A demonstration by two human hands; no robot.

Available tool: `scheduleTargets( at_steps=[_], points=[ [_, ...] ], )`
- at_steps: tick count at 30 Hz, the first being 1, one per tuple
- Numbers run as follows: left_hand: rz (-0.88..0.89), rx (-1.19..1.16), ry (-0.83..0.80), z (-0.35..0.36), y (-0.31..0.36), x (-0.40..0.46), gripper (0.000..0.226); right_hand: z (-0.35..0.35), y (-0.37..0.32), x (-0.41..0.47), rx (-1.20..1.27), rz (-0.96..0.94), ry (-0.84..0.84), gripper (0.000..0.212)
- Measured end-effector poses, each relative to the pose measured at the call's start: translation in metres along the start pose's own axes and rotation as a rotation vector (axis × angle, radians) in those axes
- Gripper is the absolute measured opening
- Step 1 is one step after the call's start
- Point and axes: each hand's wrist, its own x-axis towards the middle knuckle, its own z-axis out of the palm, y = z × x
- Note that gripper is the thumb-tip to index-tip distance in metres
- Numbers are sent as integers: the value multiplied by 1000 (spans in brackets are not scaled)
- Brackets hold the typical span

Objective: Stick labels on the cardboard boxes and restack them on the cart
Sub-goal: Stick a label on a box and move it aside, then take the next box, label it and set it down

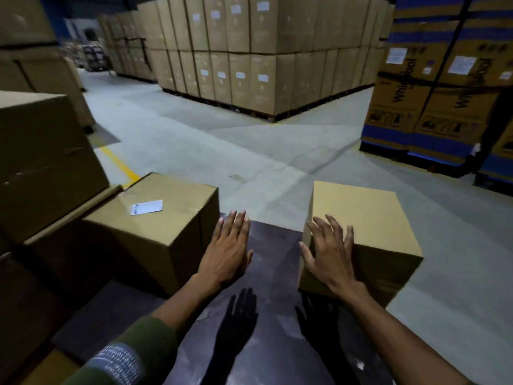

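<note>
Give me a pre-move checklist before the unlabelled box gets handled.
1. Left hand free: ok, open, fingers straight, holding nothing.
2. Right hand free: ok, open, spread over the plain box.
3. Grip on the plain box: not ok, no fingers curled round it; contact cannot tell.
4. Label on the plain box: not ok, none on its visible faces.
5. Labelled box: ok, white label on top.
6. Dark cart deck between the boxes: ok, bare.
</note>
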Motion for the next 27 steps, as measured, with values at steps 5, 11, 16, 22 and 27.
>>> scheduleTargets(
  at_steps=[5,11,16,22,27],
  points=[
    [-144,62,22,-21,-53,-44,74,19,-70,9,121,-121,-36,52],
    [-256,133,-22,-24,-119,-96,71,39,-161,15,279,-254,-194,54],
    [-300,139,-45,-25,-166,-118,70,50,-225,28,330,-303,-287,57],
    [-268,88,-59,-17,-222,-136,71,63,-304,47,312,-274,-281,60],
    [-226,39,-44,-9,-248,-133,71,75,-303,53,217,-257,-348,56]
  ],
)
